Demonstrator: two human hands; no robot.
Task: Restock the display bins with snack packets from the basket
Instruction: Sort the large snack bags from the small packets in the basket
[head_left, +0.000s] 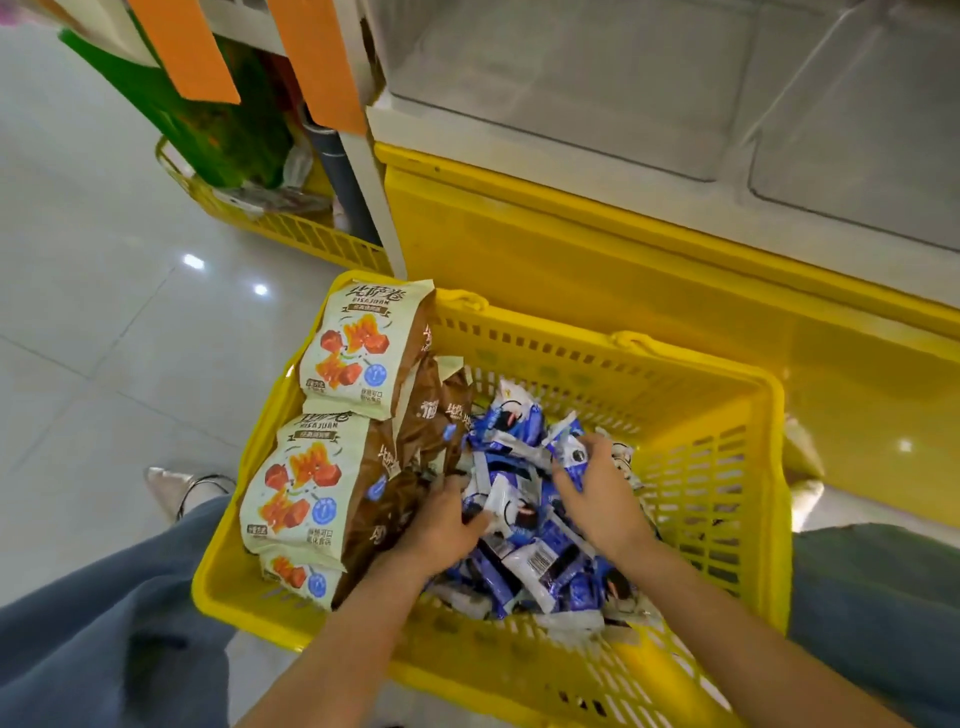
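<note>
Both hands are down inside the yellow basket (769, 467), which stands on the tiled floor (104, 312). The left hand (447, 519) has its fingers (454, 486) curled into the heap of blue-and-white packets (519, 561), with the thumb closing on a white one. The right hand (597, 501) has its fingers curled over a blue packet at the top of the same heap, gripping it. The heap lies between and under the two sets of fingers and spreads back toward the wrists.

Just left of the left fingers, cream-and-brown bags (358, 353) are stacked against the basket's wall. Well beyond the fingertips, above a yellow cabinet front (571, 249), stand the clear display bins (571, 88). Far off to the upper left of the fingers sits a second yellow basket (311, 234).
</note>
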